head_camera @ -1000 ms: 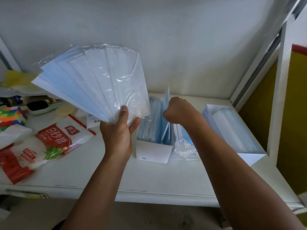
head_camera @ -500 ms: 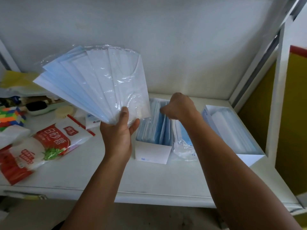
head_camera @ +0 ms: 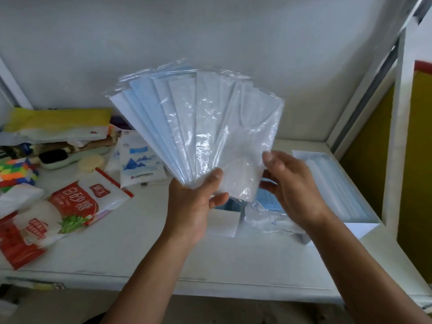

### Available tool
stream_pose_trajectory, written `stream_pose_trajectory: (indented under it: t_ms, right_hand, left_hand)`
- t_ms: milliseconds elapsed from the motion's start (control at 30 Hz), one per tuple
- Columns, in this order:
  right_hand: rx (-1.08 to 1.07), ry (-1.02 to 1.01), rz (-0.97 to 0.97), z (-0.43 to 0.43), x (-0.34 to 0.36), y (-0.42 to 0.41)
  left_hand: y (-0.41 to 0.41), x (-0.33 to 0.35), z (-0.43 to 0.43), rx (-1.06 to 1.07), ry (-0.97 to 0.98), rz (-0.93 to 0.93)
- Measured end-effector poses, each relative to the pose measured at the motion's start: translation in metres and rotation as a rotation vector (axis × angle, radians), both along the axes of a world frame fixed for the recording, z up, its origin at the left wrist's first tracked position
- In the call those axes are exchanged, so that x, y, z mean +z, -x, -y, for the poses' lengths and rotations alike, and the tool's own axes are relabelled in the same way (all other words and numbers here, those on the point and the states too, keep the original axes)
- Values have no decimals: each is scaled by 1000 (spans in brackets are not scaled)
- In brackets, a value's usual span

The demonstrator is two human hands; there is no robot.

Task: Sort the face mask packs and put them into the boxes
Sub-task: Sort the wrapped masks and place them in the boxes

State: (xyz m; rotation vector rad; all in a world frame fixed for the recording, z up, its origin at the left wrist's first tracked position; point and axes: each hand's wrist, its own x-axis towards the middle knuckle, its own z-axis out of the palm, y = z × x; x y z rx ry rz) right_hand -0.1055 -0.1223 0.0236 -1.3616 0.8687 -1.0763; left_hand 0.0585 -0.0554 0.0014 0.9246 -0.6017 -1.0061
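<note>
A: Head view: I see the left hand (head_camera: 196, 206) pinching a fan of face mask packs (head_camera: 198, 127) at its base, raised over the white shelf (head_camera: 140, 249).

B: Right hand (head_camera: 292, 190)?

A: Fingers spread, thumb at the fan's right edge; grip, I cannot tell. Two boxes: the open box (head_camera: 346, 197) right, the small box (head_camera: 224, 223) mostly hidden behind the hands.

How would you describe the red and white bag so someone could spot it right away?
Look at the cluttered left end of the white shelf. The red and white bag lies flat near the front, the only one with large white characters on red and a green sprig.
</note>
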Motion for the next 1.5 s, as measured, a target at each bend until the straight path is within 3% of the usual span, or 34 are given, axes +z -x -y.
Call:
stream_pose_trajectory:
  t_ms: [200,300,367,500,633,1133,1300,1500]
  right_hand:
    - [-209,150,21,-22,-5,34]
    - [-221,31,51,-20,-12,46]
    - [-192,-33,129,-19,-17,52]
    - [-207,-28,138,-26,-17,58]
    - [-228,-111,231,-22,-23,64]
    - [-359,-208,388,-19,-20,70]
    - [-259,-292,536,-11,-14,77]
    - [-145,-258,435,-22,-19,62]
  left_hand:
    - [31,-6,-6,-113,-45,66]
    - [46,-3,-5,-126,-54,-36]
    - [52,-5,-5,-116,-63,1]
    - [63,-14,-6,-125,-84,130]
    - [69,-11,-7,-171,-88,45]
    - [70,-21,-9,0,-51,104]
    - [68,-20,-7,24,-31,87]
    - [73,-25,-8,-51,-91,104]
